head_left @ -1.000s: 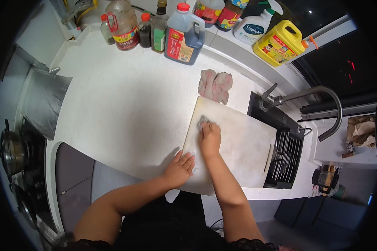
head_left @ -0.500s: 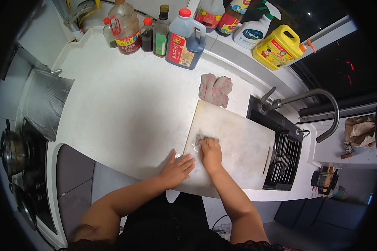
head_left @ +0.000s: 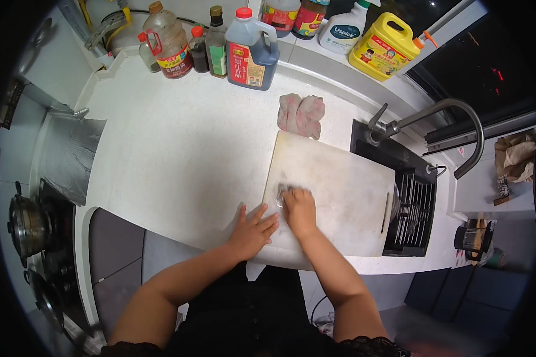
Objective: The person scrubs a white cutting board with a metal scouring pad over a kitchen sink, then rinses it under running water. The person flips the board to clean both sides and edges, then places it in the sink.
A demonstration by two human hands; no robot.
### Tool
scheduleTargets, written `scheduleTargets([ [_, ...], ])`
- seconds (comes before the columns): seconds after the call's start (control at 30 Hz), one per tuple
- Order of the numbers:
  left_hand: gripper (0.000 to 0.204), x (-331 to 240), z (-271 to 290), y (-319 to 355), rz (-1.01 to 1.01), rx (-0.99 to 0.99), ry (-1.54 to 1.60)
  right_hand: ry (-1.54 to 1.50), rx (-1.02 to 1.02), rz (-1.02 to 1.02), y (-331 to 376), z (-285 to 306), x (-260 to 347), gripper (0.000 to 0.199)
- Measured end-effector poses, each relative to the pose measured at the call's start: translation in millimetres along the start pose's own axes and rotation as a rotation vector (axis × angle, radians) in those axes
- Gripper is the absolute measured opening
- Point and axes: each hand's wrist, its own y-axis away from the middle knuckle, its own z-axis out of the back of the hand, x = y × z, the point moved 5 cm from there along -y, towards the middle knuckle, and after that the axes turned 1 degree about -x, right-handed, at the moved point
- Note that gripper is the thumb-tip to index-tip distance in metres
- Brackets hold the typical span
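Matt plastic cutting board (head_left: 345,196), rumpled cloth (head_left: 302,116), tap (head_left: 426,112) — smooth metal

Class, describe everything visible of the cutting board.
The cutting board is a pale, plastic-looking rectangle with grey stains and a slot near its right end. It lies flat on the counter, partly covering the dark sink. The left hand rests across its left edge; the right hand holds a blurred grey thing against it.
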Motion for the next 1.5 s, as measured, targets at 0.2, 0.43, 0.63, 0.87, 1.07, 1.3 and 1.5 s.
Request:
scheduleTargets([
  [0.2, 0.049, -3, -1, -2, -0.042, -0.042, -0.044, 0.068, -0.127, -0.116, -66, -17, -35, 0.017],
  [0.43, 0.050, -3, -4, 0, -0.024, -0.038, -0.074, -0.004, -0.094, -0.051, -13, -7, -2, 0.016],
  [0.63, 0.050, -6, -3, -2, -0.045, -0.034, -0.091, 0.047, -0.131, -0.108, -47, -20, -25, 0.014],
  [0.87, 0.049, -2, -5, 1, -0.032, -0.071, -0.079, -0.059, -0.023, -0.027, 16, -11, -5, 0.016],
  [1.07, 0.059, 6, -12, 5, -0.044, -0.169, -0.062, -0.077, -0.191, -0.158, -44, -15, -22, 0.015],
  [1.3, 0.066, 6, -3, 8, 0.000, -0.321, -0.109, 0.018, -0.291, -0.371, 81, 53, -102, 0.014],
  [1.5, 0.060, 9, 0, 7, -0.028, -0.330, -0.021, 0.257, 0.253, -0.358, 97, -29, -17, 0.019],
])
